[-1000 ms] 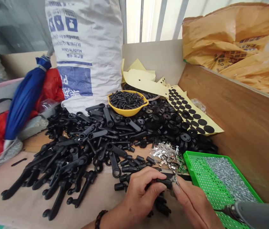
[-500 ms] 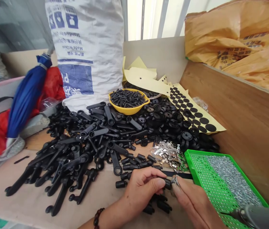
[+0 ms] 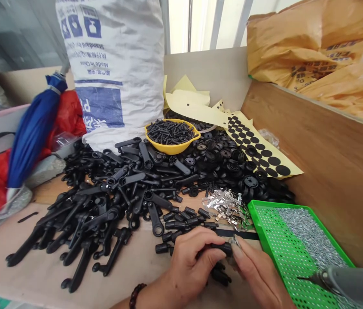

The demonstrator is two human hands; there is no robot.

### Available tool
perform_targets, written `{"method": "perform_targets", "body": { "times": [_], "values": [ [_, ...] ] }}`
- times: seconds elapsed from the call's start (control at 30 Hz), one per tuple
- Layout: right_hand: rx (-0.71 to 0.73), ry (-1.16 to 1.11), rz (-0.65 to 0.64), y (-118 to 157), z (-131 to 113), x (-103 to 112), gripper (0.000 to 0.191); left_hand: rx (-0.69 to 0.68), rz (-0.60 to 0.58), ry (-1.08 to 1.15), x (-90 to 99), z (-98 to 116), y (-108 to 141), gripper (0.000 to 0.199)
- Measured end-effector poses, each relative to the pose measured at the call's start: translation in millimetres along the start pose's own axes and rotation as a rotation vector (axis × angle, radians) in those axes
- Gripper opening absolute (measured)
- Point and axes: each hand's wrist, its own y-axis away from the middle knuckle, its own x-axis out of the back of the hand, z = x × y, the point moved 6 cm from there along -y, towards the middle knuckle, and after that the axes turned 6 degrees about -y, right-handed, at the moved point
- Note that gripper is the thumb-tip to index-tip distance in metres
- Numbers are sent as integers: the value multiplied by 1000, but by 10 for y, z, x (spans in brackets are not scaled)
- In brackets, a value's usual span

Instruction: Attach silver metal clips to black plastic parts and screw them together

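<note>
My left hand [image 3: 194, 262] is closed round a short black plastic sleeve [image 3: 222, 248], held nearly level with its end toward the right. My right hand [image 3: 260, 272] pinches a small silvery metal clip [image 3: 233, 240] against that end; how far the clip sits in the sleeve cannot be made out. More black sleeves [image 3: 189, 213] lie just beyond my left hand, and a few lie under my hands. A heap of metal clips [image 3: 224, 204] is behind them. To the right of my right hand, a grey power screwdriver [image 3: 355, 283] points its bit left over a green tray [image 3: 266, 240].
Small screws [image 3: 310, 234] fill the tray's right side. Black crank handles [image 3: 104, 214] spread across the left. Behind them stand a yellow bowl [image 3: 172, 149] of black threaded pieces and a white sack [image 3: 113, 64]. Black round caps [image 3: 223, 154] lie by a sticker sheet [image 3: 284, 159]. A wooden board [image 3: 323, 163] borders the right.
My left hand has shifted slightly, and more of the sleeve shows between my hands. The clip stays at the sleeve's end. The view has moved a little.
</note>
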Motion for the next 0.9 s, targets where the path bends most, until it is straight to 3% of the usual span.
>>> {"method": "perform_targets", "body": {
  "times": [0.23,0.33,0.5,0.67,0.9],
  "values": [
    [407,348,38,10,-241,15,20,527,22,411,-126,-263,87,26],
    [545,487,34,7,-311,33,16,654,14,535,-174,-297,100,36],
    [656,563,-17,3,-376,67,18,788,-23,643,-254,-362,141,43],
    [603,555,-36,41,-282,40,17,801,-13,674,-264,-376,163,43],
    [395,370,-42,30,-188,8,17,563,5,471,-175,-321,141,31]
  ]
}}
